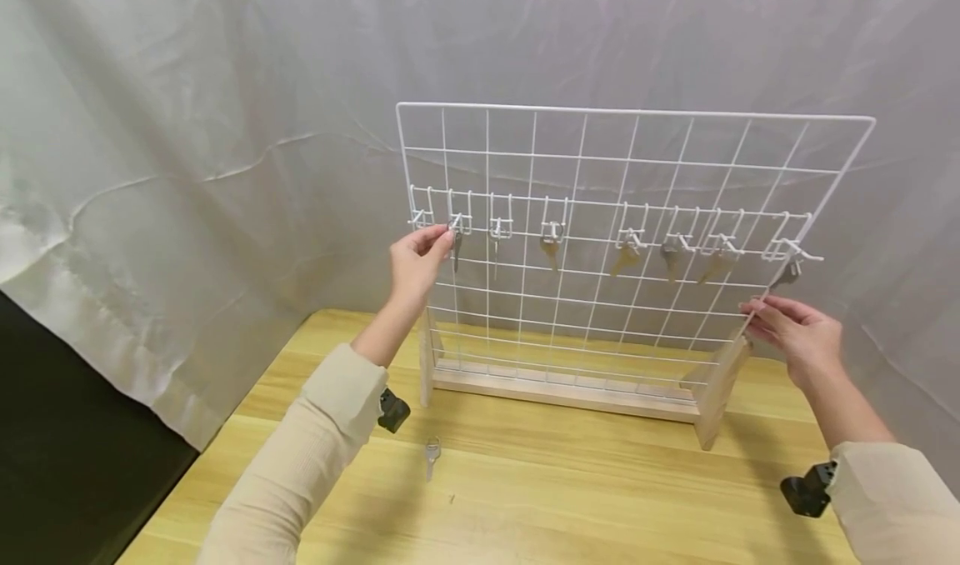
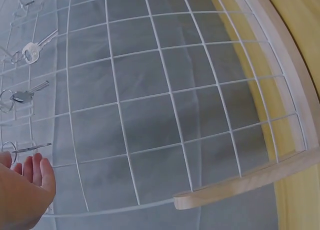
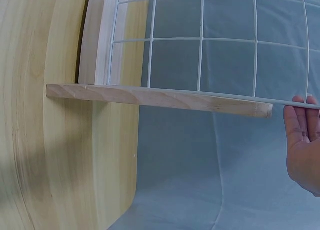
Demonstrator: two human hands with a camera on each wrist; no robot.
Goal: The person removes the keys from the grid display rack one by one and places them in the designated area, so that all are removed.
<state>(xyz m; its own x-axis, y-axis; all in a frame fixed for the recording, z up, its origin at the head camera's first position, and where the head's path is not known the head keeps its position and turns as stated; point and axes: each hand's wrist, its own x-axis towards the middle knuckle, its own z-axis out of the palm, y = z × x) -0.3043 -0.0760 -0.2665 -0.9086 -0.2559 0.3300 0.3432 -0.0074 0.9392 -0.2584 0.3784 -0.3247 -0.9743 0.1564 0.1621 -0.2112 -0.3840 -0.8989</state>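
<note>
A white wire grid rack [image 1: 525, 296] on a wooden stand [image 1: 562, 392] carries a row of white hooks with keys hanging from several of them. My left hand [image 1: 414, 267] is at the second hook from the left, thumb and forefinger pinching the ring of a key [image 1: 457, 251]. In the left wrist view that key [image 2: 32, 148] points away from the hand [image 2: 25, 190]. My right hand [image 1: 798, 332] holds the grid's right edge wire between thumb and fingers; in the right wrist view the fingers of that hand [image 3: 306, 140] lie against the edge wire.
One key [image 1: 432, 457] with a ring lies on the wooden table [image 1: 525, 498] in front of the stand, and a tiny piece [image 1: 452, 498] lies near it. Grey cloth [image 1: 300, 90] hangs behind and around the table. A dark area [image 1: 75, 432] is at the left.
</note>
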